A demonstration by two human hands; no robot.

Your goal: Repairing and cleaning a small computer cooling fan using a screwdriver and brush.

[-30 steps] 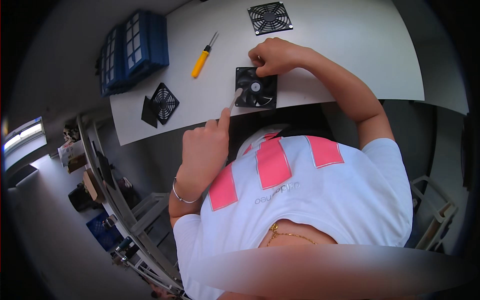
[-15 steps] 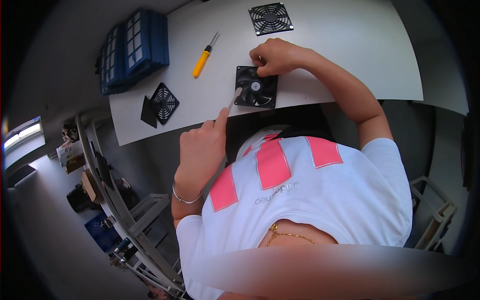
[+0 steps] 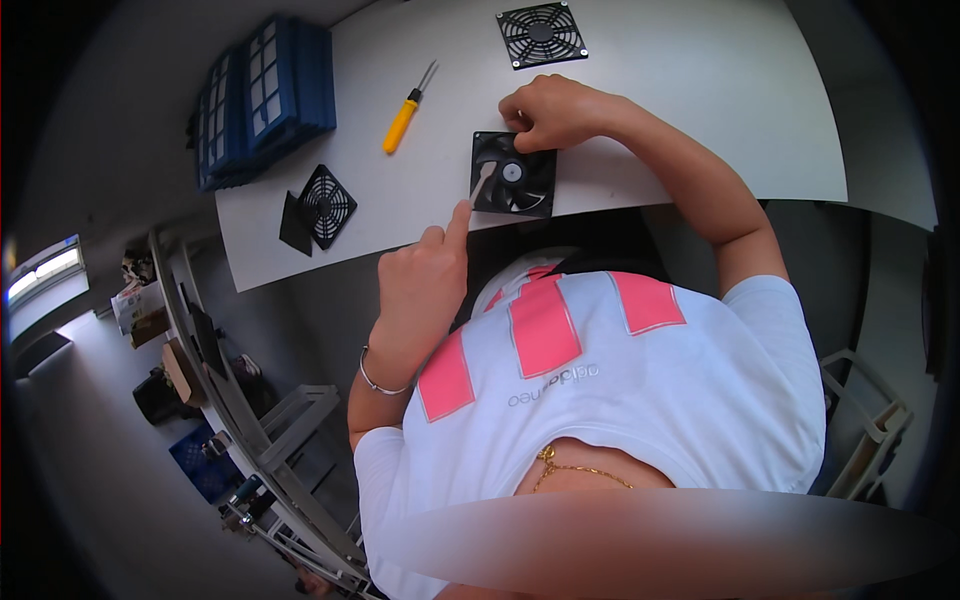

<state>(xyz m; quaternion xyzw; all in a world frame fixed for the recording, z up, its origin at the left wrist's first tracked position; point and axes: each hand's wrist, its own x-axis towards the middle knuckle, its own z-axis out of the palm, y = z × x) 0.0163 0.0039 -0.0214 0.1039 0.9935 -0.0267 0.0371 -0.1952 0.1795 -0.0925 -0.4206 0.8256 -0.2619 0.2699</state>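
Dim grey light fills the room, with a bright window [image 3: 45, 272] far off to the left, and a white surface [image 3: 690, 120] carries the work. Near its close edge, right in front of the person, lies a square black fan [image 3: 514, 173], face up, with no cover over its blades. From where I stand, the left hand [image 3: 424, 285] is clamped on a thin brush [image 3: 477, 192], one finger stretched along the handle, and the pale tip is over the blades left of the hub. The right hand [image 3: 555, 115] sits at the far edge of the fan, thumb over the frame and fingers curled; whether it really grips, I cannot tell.

I would call this partway through. The fan is uncovered and the brush is at it, over just a small part of the blades; how clean they are is too fine for me to see. A cover [image 3: 540, 33] lies off on its own beyond the right hand. Another cover [image 3: 326, 206] lies to the left, against a dark flat piece [image 3: 295, 225]. Neither is on the fan. The yellow screwdriver [image 3: 401, 127] lies untouched, near the blue bins [image 3: 275, 90].
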